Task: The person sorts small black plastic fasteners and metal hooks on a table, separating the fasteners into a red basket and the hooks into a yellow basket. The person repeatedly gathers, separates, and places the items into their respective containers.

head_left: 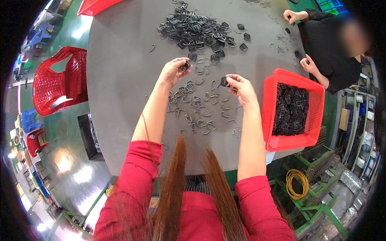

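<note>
My left hand [175,71] pinches a small black plastic buckle [185,66] above the grey table, just short of the big heap of black buckles [197,30]. Farther right, my right hand [241,87] grips another black buckle [224,81] between thumb and fingers. Beneath and between my forearms lie many loose curved scrap pieces [193,104], thin and grey. A few single buckles [243,47] rest apart at the heap's right side.
A red plastic basket [270,108] full of black buckles stands at the table's right edge. Across from it a co-worker in black [325,48] handles small pieces. Red chairs [60,80] stand left of the table [120,80]. A yellow coiled hose [297,184] hangs at lower right.
</note>
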The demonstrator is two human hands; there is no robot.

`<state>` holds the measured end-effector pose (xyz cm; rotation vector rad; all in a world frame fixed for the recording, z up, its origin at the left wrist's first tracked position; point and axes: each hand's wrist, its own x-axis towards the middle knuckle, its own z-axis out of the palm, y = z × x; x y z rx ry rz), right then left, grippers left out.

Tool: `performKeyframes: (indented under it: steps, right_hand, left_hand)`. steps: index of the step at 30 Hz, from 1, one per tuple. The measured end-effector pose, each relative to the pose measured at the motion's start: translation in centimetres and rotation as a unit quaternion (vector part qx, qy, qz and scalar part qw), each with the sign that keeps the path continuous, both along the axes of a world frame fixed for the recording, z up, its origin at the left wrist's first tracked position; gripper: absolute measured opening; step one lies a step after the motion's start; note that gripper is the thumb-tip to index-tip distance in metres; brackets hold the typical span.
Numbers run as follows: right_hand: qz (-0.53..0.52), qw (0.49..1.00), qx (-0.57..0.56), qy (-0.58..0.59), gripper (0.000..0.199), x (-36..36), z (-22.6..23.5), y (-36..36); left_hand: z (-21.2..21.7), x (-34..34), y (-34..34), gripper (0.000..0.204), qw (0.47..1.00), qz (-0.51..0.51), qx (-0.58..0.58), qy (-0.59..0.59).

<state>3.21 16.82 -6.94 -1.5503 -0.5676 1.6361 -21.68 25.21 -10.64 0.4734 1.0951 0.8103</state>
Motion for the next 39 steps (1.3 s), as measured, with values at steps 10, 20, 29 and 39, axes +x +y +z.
performKeyframes:
  steps: [10, 20, 29, 39]
  right_hand:
    - [0.087, 0.869, -0.020, -0.487, 0.043, -2.8, -4.9, 8.0]
    - [-0.088, 0.866, 0.175, -0.460, 0.025, 0.2, 3.0, -1.3]
    - [-0.119, 0.811, 0.086, -0.567, 0.028, 17.0, 5.6, -15.3]
    - [-0.121, 0.766, 0.163, -0.610, 0.018, 14.3, 3.3, -22.6]
  left_hand:
    - [-2.4, 3.9, 2.8, 0.039, 0.771, -0.105, 0.187, 0.599]
    - [1.2, 8.0, -4.4, 0.025, 0.876, -0.079, 0.269, 0.393]
    - [9.5, 27.6, -17.8, 0.029, 0.824, -0.192, 0.493, 0.204]
    - [-3.1, 19.3, -25.4, 0.055, 0.552, -0.349, 0.597, 0.466]
